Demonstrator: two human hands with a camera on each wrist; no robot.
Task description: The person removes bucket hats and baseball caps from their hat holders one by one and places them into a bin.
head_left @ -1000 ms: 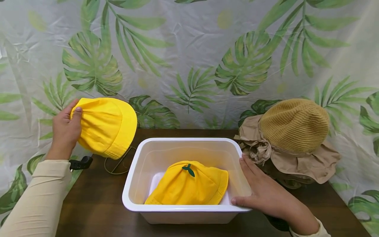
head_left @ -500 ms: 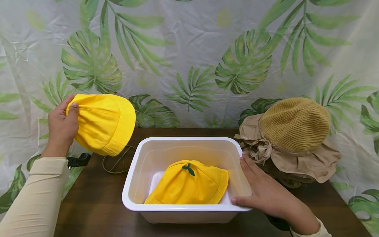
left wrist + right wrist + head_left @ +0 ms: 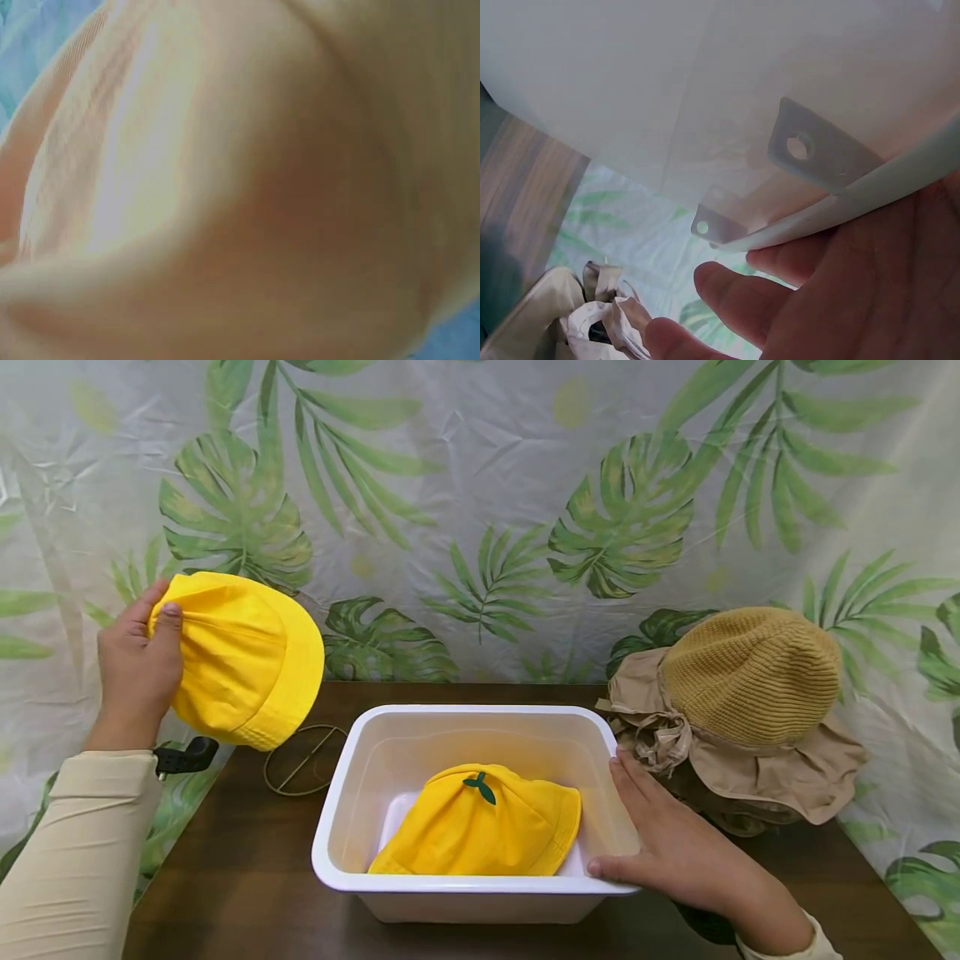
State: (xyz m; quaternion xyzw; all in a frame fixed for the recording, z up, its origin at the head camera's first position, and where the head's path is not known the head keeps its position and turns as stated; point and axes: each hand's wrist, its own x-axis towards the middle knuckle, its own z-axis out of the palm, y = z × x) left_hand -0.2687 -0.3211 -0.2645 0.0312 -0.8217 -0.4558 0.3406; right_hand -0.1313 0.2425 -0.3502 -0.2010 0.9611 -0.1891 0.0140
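At the left of the head view my left hand (image 3: 138, 672) grips a yellow cap (image 3: 240, 652) by its crown, thumb in front, brim pointing right. The cap hangs in the air. Only a blurred, close surface fills the left wrist view. My right hand (image 3: 686, 852) rests on the right rim of a white plastic tub (image 3: 480, 885), its fingers fairly straight. Seen from the right wrist, the fingers (image 3: 742, 300) lie loosely beneath the rim. Inside the tub sits a second yellow hat (image 3: 480, 827) with a green sprout-shaped patch.
A ribbed tan hat (image 3: 750, 677) sits over a beige wide-brimmed hat (image 3: 787, 777) with a bow, right of the tub. A thin wire stand (image 3: 300, 785) stands left of it on the dark wooden table (image 3: 247, 860). Behind hangs a leaf-print curtain (image 3: 487, 485).
My left hand has moved left and slightly up with the yellow cap, uncovering more of the wire stand. The right hand stays on the tub's rim.
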